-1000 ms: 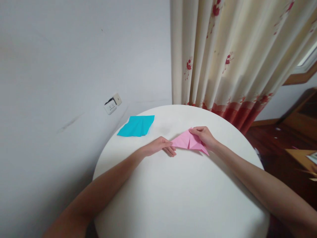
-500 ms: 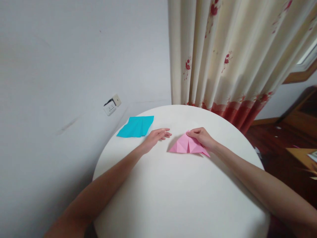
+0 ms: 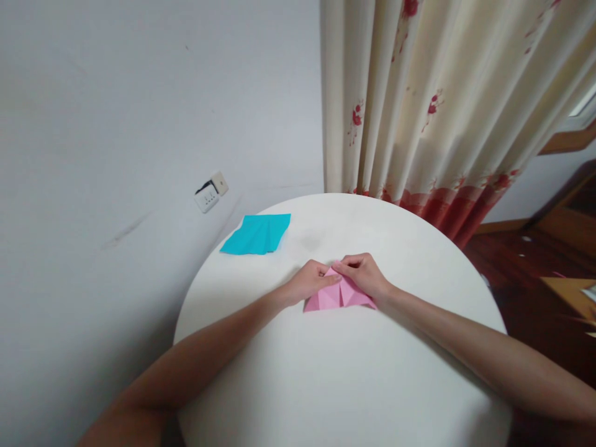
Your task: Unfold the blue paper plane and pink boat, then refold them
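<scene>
Between my hands is a folded sheet of pink paper (image 3: 331, 298), with a crease down its middle and a narrow top pointing away from me. My left hand (image 3: 308, 282) grips its upper left side, the thumb lying across the front. At the top and right side, my right hand (image 3: 365, 273) pinches the paper between thumb and fingers. The fingers behind the sheet are hidden. A creased sheet of blue paper (image 3: 257, 234) lies farther back on the left, apart from both hands.
The round white table (image 3: 344, 379) stands against a pale wall (image 3: 139, 93) with a socket (image 3: 207, 198). A cream curtain with red flowers (image 3: 419, 124) hangs behind the table. At the far right a wooden surface (image 3: 568, 298) stands over the dark floor.
My left hand has moved right from beside the blue paper and taken hold of the pink paper. The pink paper and my right hand have shifted slightly left and nearer to me.
</scene>
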